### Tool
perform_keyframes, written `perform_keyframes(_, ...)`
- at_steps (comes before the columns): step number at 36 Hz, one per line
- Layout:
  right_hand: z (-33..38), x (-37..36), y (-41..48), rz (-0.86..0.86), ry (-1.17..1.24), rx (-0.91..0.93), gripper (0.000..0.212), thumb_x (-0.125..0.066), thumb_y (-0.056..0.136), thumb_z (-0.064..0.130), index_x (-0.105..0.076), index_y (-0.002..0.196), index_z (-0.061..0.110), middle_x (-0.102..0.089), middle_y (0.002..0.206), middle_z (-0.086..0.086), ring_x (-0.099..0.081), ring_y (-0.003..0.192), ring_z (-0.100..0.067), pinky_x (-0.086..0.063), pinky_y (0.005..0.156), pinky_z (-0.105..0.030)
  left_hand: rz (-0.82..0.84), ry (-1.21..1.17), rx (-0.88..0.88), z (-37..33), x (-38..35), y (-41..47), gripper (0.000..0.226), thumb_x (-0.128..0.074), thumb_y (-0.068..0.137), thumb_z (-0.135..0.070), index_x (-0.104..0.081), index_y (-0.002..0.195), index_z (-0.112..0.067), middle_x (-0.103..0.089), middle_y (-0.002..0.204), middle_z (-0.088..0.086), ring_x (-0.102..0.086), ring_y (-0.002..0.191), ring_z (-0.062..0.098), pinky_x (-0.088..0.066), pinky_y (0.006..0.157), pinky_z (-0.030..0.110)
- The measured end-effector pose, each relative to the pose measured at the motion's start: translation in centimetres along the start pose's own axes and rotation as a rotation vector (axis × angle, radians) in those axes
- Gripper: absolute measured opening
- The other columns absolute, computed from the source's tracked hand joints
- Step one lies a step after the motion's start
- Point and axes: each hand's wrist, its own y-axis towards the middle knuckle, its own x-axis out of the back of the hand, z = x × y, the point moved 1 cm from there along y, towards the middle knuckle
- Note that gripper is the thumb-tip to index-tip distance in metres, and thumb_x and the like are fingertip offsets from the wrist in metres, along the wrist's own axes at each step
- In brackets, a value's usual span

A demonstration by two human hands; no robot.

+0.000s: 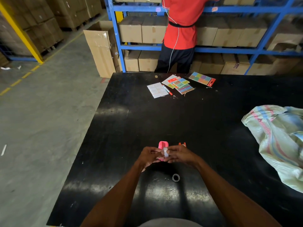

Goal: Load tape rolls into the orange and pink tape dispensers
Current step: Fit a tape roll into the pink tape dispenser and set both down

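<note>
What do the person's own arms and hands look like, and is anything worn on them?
Both forearms are bare up to the frame's bottom edge; no sleeves show. The left hand and right hand show no gloves, watch or bracelets. Rings cannot be told at this size.

Landmark: pink dispenser (162,145). Both hands are crowding it, left hand (150,157) and right hand (178,155) closing off its near side. Orange dispenser (182,144) is sitting just to its right. Loose tape roll (176,177) is lying nearer than it. Woven sack (278,145) is blocking far right. Black table (131,128) beyond and to its left is lying open up to the sticker sheets (180,85).
</note>
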Motion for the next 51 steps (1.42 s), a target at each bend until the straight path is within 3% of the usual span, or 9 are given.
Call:
perform_keyframes(9,0.6,-0.8,0.4,-0.05,-0.018,0.027,0.033,-0.059,0.097,0.007,-0.057,0.129,-0.001,-0.074,0.096,-0.016,-0.076,0.077,-0.021,-0.058,0.062,-0.023,-0.062,-0.064,-0.044,0.1,0.8,-0.1,0.028,-0.072,0.085,-0.004,-0.064,0.109,0.008,-0.072,0.104,0.026,-0.076,0.081,0.023,-0.059,0.066,0.023)
perform_keyframes(19,-0.4,-0.2,0.4,0.002,-0.026,0.005,0.031,-0.067,0.092,0.008,-0.061,0.122,0.001,-0.076,0.106,-0.017,-0.073,0.099,-0.032,-0.06,0.085,-0.036,-0.003,-0.109,0.053,1.3,0.4,0.4,0.017,-0.069,0.089,-0.011,-0.067,0.105,-0.006,-0.074,0.103,0.022,-0.074,0.096,0.031,-0.057,0.088,0.035)
perform_keyframes(25,-0.7,0.5,1.1,-0.009,0.001,-0.008,0.048,-0.071,0.088,0.005,-0.053,0.131,0.016,-0.073,0.112,-0.02,-0.072,0.1,-0.038,-0.057,0.088,-0.046,0.005,-0.098,0.081,1.1,0.4,1.3,0.021,-0.068,0.089,-0.008,-0.065,0.109,-0.003,-0.076,0.09,0.014,-0.075,0.08,0.02,-0.058,0.078,0.027)
perform_keyframes(29,-0.5,0.9,1.9,-0.016,-0.021,-0.007,0.051,-0.071,0.086,0.001,-0.055,0.132,0.013,-0.073,0.11,-0.02,-0.073,0.099,-0.038,-0.059,0.086,-0.044,0.005,-0.103,0.082,0.7,0.4,2.0,0.017,-0.068,0.088,-0.006,-0.065,0.105,-0.004,-0.077,0.079,0.009,-0.075,0.072,0.017,-0.059,0.067,0.021)
perform_keyframes(36,0.4,1.3,3.1,-0.043,-0.087,-0.013,0.043,-0.074,0.085,0.003,-0.058,0.124,0.008,-0.073,0.11,-0.022,-0.074,0.094,-0.038,-0.061,0.07,-0.033,-0.015,-0.124,0.102,0.7,1.1,3.7,0.023,-0.069,0.088,-0.005,-0.065,0.109,0.002,-0.074,0.088,0.016,-0.074,0.072,0.017,-0.058,0.064,0.022)
perform_keyframes(41,0.5,2.0,4.4,-0.134,-0.322,0.004,0.042,-0.075,0.085,0.007,-0.059,0.124,0.008,-0.072,0.109,-0.019,-0.069,0.083,-0.019,-0.054,0.058,-0.021,-0.02,-0.09,0.128,1.4,1.8,5.5,0.007,-0.066,0.089,-0.003,-0.069,0.093,-0.009,-0.074,0.085,0.011,-0.074,0.075,0.02,-0.061,0.068,0.028)
perform_keyframes(44,0.2,2.5,5.4,-0.17,-0.487,0.009,0.041,-0.075,0.086,0.014,-0.06,0.124,0.014,-0.069,0.113,-0.007,-0.065,0.096,-0.013,-0.053,0.072,-0.02,-0.057,-0.008,0.155,1.8,2.1,6.7,0.011,-0.061,0.091,0.001,-0.065,0.089,-0.008,-0.069,0.077,0.012,-0.072,0.061,0.014,-0.058,0.056,0.023)
perform_keyframes(46,0.0,2.7,6.2,-0.17,-0.547,0.007,0.038,-0.073,0.086,0.014,-0.061,0.123,0.018,-0.068,0.117,-0.004,-0.064,0.107,-0.018,-0.054,0.089,-0.031,-0.096,0.054,0.162,2.0,2.3,7.4,0.013,-0.056,0.092,0.003,-0.063,0.091,-0.007,-0.068,0.072,0.009,-0.07,0.054,0.009,-0.056,0.051,0.02)
perform_keyframes(51,0.2,2.7,7.5,-0.198,-0.711,0.047,0.042,-0.072,0.089,0.019,-0.059,0.129,0.018,-0.058,0.121,0.0,-0.056,0.114,-0.017,-0.044,0.102,-0.031,-0.141,0.12,0.161,2.6,2.8,9.4,0.02,-0.056,0.089,0.006,-0.063,0.095,-0.012,-0.066,0.077,0.009,-0.064,0.057,0.014,-0.051,0.057,0.025)
